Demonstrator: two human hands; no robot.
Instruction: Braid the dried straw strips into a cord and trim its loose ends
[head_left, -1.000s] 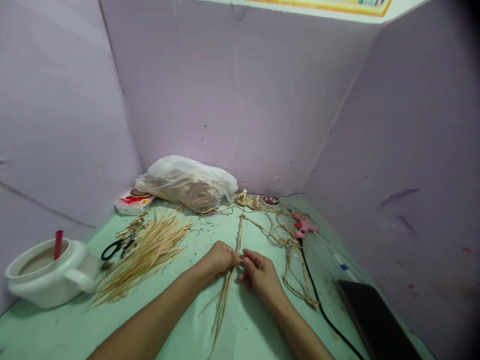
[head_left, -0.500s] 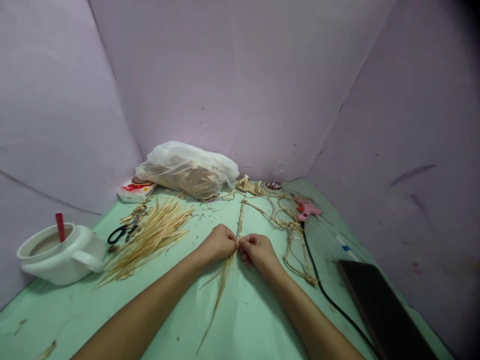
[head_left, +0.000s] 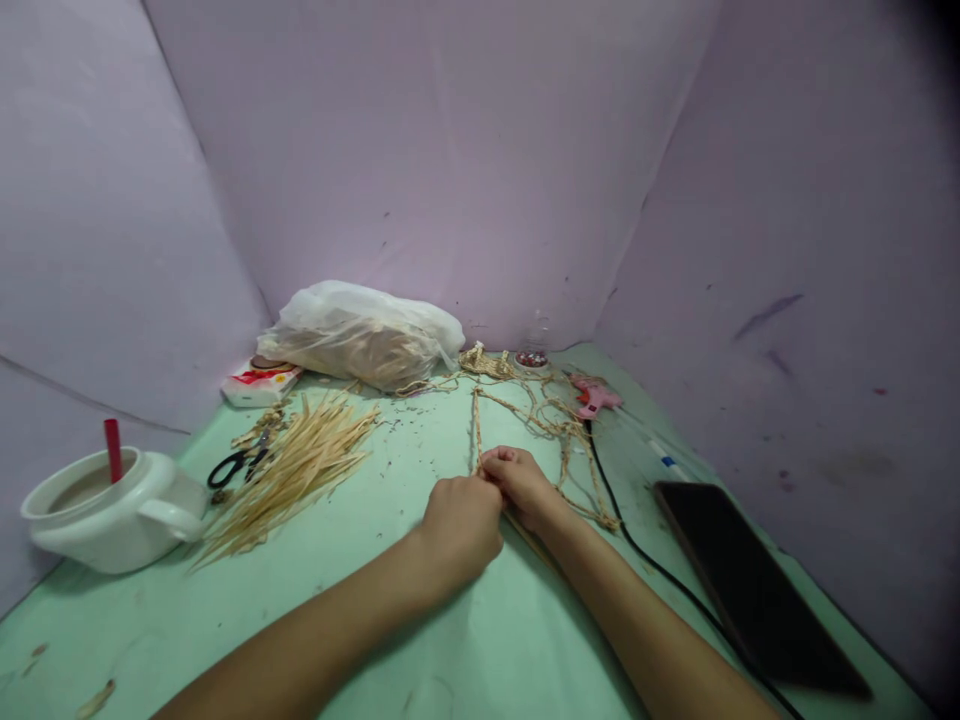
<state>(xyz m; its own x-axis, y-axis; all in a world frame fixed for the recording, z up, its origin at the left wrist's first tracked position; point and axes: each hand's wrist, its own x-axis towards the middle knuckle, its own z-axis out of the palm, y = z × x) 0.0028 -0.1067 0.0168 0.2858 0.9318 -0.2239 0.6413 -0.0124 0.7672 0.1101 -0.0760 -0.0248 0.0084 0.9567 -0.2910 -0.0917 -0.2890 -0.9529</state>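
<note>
A thin braided straw cord [head_left: 478, 425] runs up the table from my fingers to a bend at its far end. My left hand [head_left: 463, 530] is closed around the loose straw strands at the cord's near end, its back turned up so the fingers are largely hidden. Just beyond it, touching it, my right hand [head_left: 521, 485] pinches the cord with thumb and fingertips. A little of the pale strands shows beneath my right wrist. From the bend, more tan cord [head_left: 559, 428] spreads in loose loops to the right.
Dry straw strips [head_left: 300, 470] lie at left beside black-handled scissors [head_left: 229, 468] and a white pot [head_left: 120, 515] with a red stick. Behind are a plastic bag [head_left: 360, 335] and a tissue pack [head_left: 261, 385]. On the right lie a pink glue gun [head_left: 596, 397] and a black phone [head_left: 750, 585].
My left hand has turned over and crossed toward the right, below the right hand. The loose strands, earlier trailing down to the left, now pass right under my right wrist.
</note>
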